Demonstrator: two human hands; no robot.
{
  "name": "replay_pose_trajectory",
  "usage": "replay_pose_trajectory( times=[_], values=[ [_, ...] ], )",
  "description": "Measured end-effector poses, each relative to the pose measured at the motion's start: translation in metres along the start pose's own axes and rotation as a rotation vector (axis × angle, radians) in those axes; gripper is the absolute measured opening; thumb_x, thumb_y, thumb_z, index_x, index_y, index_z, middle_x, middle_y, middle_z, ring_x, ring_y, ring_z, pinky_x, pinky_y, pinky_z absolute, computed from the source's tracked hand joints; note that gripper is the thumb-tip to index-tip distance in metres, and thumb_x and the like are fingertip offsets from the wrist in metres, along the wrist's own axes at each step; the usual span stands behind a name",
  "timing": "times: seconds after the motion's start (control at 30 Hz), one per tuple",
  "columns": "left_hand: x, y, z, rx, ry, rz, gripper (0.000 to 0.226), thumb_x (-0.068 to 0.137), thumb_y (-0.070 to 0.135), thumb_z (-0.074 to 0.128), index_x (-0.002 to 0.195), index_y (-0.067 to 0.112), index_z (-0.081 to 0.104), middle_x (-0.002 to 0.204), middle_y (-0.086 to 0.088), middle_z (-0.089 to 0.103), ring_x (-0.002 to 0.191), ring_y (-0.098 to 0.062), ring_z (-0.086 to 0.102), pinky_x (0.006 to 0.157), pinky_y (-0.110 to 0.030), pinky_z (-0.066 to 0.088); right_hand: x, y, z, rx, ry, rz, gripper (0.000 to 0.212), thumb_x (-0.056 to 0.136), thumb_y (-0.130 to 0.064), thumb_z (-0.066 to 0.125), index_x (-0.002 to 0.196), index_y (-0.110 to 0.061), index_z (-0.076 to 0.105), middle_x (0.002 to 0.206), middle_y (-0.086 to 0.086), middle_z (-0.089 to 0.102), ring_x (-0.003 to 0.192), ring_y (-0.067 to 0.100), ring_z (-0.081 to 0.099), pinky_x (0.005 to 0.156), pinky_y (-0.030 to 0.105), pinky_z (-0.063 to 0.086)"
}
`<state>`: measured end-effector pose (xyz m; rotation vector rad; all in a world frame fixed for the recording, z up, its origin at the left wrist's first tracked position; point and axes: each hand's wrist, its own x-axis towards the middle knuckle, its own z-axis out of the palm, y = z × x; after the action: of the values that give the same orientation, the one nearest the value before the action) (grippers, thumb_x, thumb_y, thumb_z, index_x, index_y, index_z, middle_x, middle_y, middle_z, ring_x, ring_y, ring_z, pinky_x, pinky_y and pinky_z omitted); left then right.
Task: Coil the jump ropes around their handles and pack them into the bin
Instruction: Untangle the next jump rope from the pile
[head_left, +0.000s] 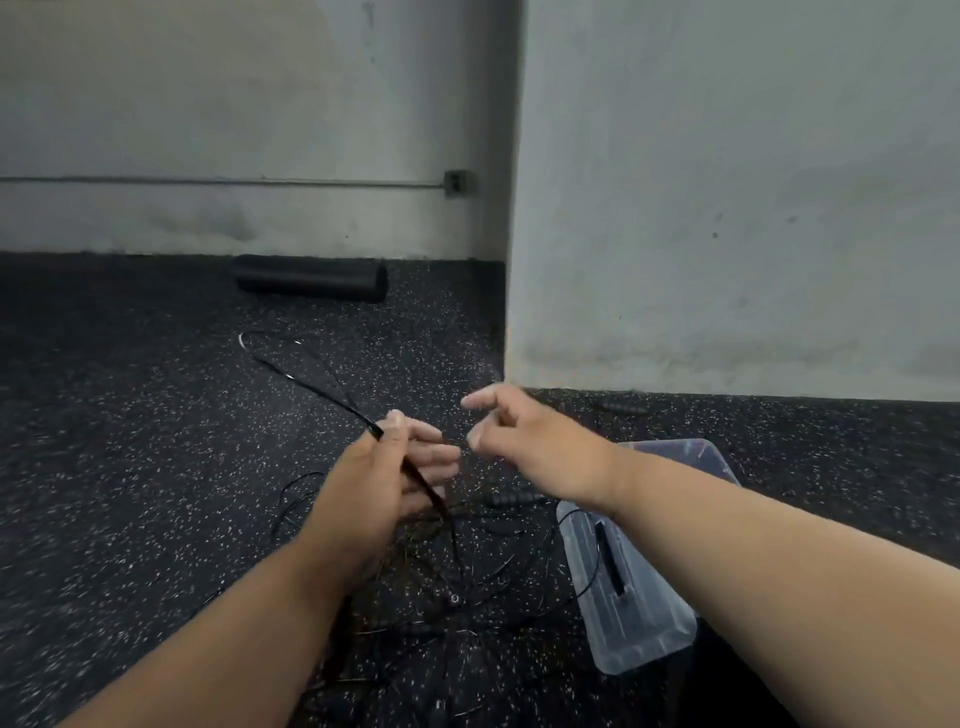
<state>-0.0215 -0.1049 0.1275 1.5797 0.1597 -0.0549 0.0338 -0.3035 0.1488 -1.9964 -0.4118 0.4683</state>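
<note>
My left hand (387, 475) grips a thin black jump rope (311, 382); the cord runs from my fist up and left across the floor in a long loop. My right hand (524, 434) hovers just right of it, index finger extended, other fingers curled; whether it pinches the thin cord is unclear. A black handle (514, 500) lies on the floor below my right wrist. Several tangled black cords (457, 587) spread over the floor beneath my arms. A clear plastic bin (691, 457) sits behind my right forearm, partly hidden.
A clear lid (631, 597) lies on the speckled black rubber floor, a cord crossing it. A black foam roller (311, 278) lies by the back wall. Another black handle (621, 406) rests near the grey wall corner (514, 312) on the right.
</note>
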Motion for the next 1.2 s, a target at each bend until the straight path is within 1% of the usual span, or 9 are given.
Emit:
replay_pose_trajectory(
  times=[0.17, 0.3, 0.43, 0.53, 0.67, 0.8, 0.87, 1.0, 1.2],
  values=[
    [0.007, 0.016, -0.011, -0.375, 0.017, -0.030, 0.049, 0.111, 0.047, 0.030, 0.113, 0.011, 0.062, 0.106, -0.020, 0.077, 0.099, -0.033, 0.076, 0.085, -0.050, 0.060, 0.004, 0.033, 0.056, -0.328, -0.466, 0.159, 0.042, 0.100, -0.046, 0.065, 0.139, -0.042, 0.052, 0.108, -0.016, 0.065, 0.082, -0.002, 0.060, 0.076, 0.021, 0.047],
    [0.015, 0.022, -0.024, -0.414, 0.047, 0.009, 0.048, 0.109, 0.052, 0.033, 0.123, 0.017, 0.063, 0.115, -0.015, 0.076, 0.107, -0.030, 0.075, 0.088, -0.047, 0.061, 0.015, 0.037, 0.060, -0.270, -0.277, 0.109, 0.031, 0.110, -0.041, 0.047, 0.113, -0.020, 0.069, 0.090, -0.002, 0.069, 0.060, -0.003, 0.053, 0.055, 0.011, 0.041],
    [0.010, 0.010, -0.041, -0.163, -0.078, 0.031, 0.045, 0.101, 0.059, 0.048, 0.141, 0.039, 0.058, 0.136, 0.002, 0.070, 0.129, -0.017, 0.063, 0.109, -0.045, 0.048, 0.024, 0.018, 0.038, -0.048, -0.012, 0.013, 0.030, 0.110, -0.041, 0.046, 0.098, -0.026, 0.069, 0.094, 0.012, 0.076, 0.082, 0.029, 0.073, 0.071, 0.044, 0.060],
    [0.018, -0.008, -0.029, 0.117, -0.231, -0.132, 0.042, 0.096, 0.038, 0.053, 0.137, 0.048, 0.060, 0.141, 0.013, 0.063, 0.132, -0.009, 0.054, 0.110, -0.042, 0.043, 0.022, -0.006, 0.022, 0.042, 0.109, -0.061, 0.027, 0.111, -0.034, 0.046, 0.095, -0.026, 0.066, 0.093, 0.010, 0.078, 0.087, 0.033, 0.075, 0.058, 0.038, 0.055],
    [0.041, -0.052, -0.018, 0.279, -0.334, -0.224, 0.061, 0.076, 0.019, 0.068, 0.127, 0.052, 0.064, 0.147, 0.013, 0.056, 0.125, 0.004, 0.054, 0.101, -0.034, 0.045, 0.018, -0.030, 0.013, 0.199, 0.176, -0.121, 0.029, 0.112, -0.030, 0.045, 0.101, -0.014, 0.067, 0.090, 0.014, 0.079, 0.074, 0.027, 0.075, 0.078, 0.045, 0.060],
    [0.014, -0.058, -0.005, 0.544, -0.335, -0.177, 0.017, 0.106, 0.039, 0.057, 0.119, 0.042, 0.069, 0.117, 0.020, 0.072, 0.114, 0.005, 0.062, 0.098, -0.023, 0.047, 0.014, -0.042, 0.006, 0.282, 0.179, -0.151, 0.033, 0.112, -0.034, 0.044, 0.103, -0.012, 0.067, 0.089, 0.013, 0.079, 0.073, 0.024, 0.074, 0.082, 0.044, 0.057],
    [0.009, -0.047, -0.001, 0.598, -0.260, -0.126, 0.034, 0.113, 0.040, 0.040, 0.104, 0.033, 0.072, 0.102, 0.017, 0.078, 0.100, 0.001, 0.067, 0.087, -0.024, 0.047, 0.013, -0.042, 0.000, 0.312, 0.213, -0.164, 0.034, 0.112, -0.034, 0.042, 0.107, -0.012, 0.067, 0.089, 0.011, 0.079, 0.074, 0.022, 0.073, 0.078, 0.038, 0.058],
    [0.006, -0.019, -0.001, 0.314, -0.112, -0.067, 0.043, 0.114, 0.040, 0.034, 0.104, 0.013, 0.066, 0.091, -0.007, 0.080, 0.087, -0.025, 0.071, 0.083, -0.040, 0.052, 0.019, -0.028, -0.012, 0.410, 0.216, -0.129, 0.035, 0.111, -0.044, 0.041, 0.122, -0.020, 0.064, 0.100, 0.010, 0.079, 0.085, 0.022, 0.069, 0.082, 0.041, 0.056],
    [-0.001, 0.032, -0.001, -0.263, 0.007, -0.006, 0.041, 0.111, 0.038, 0.034, 0.109, 0.006, 0.060, 0.094, -0.022, 0.074, 0.096, -0.036, 0.075, 0.088, -0.049, 0.063, 0.008, 0.007, 0.019, 0.134, -0.198, 0.050, 0.033, 0.101, -0.041, 0.055, 0.131, -0.029, 0.064, 0.120, -0.007, 0.072, 0.115, 0.017, 0.064, 0.108, 0.045, 0.046]
  ],
)
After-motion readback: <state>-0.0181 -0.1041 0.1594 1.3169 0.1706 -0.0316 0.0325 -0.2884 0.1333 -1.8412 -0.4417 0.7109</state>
